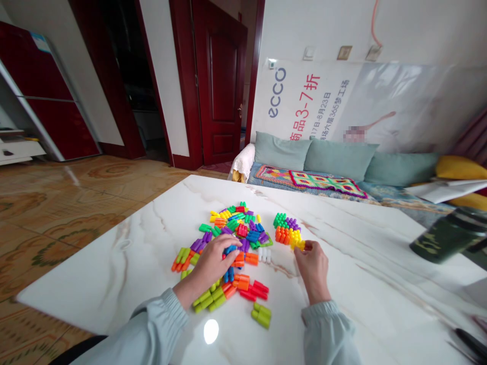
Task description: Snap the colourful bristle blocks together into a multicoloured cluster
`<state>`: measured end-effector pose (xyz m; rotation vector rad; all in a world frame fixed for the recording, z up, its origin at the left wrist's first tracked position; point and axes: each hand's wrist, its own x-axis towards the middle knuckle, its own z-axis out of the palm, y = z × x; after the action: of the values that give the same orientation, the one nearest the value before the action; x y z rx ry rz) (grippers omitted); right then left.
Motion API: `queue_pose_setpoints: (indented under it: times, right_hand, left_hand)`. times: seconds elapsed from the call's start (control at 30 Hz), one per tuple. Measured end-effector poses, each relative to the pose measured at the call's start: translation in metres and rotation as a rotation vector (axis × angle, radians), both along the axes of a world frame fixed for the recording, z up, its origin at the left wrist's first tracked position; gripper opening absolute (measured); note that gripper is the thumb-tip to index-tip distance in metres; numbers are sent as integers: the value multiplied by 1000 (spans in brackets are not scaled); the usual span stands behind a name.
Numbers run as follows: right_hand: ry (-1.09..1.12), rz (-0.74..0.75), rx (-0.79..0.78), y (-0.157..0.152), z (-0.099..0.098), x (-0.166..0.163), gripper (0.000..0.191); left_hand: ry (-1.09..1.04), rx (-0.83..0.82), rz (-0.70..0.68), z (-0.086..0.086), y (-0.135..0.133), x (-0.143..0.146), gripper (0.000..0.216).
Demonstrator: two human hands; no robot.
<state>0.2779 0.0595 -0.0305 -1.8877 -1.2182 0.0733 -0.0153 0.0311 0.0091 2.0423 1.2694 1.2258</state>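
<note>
A loose heap of colourful plastic building blocks, each like a short row of joined bullet shapes, lies on the white marble-look table (152, 253). Over the heap, my left hand (213, 258) curls its thumb and fingers round a blue building block (230, 249); part of it is hidden. To the right, my right hand (312, 263) pinches a yellow building block (299, 244) at the near edge of a neat cluster. That cluster has green blocks (280, 220), purple blocks (292, 223) and orange blocks (282, 235). A white block (264, 255) lies between my hands.
Red blocks (256, 290) and a lime green block (261, 315) lie near me. A camouflage-patterned cup (447, 235) stands at the table's right. Behind the table is a sofa with pale green cushions (340, 160). A dark object (472, 344) sits at the lower right.
</note>
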Motion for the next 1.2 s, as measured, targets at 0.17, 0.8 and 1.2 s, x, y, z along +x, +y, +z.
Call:
queue_pose_setpoints:
  times: [0.17,0.8,1.2]
  right_hand:
    - [-40,7,-99,2,-8,-4,26]
    - [-7,65,46,16,-24,-1,29]
    - [-37,28,58,-5,3,-16,33]
  left_hand:
    - [238,49,-39,-5,-7,3,22]
    - [350,28,-70,-15,-13,8,30]
    - [375,1,-68,-14,-14,10,27]
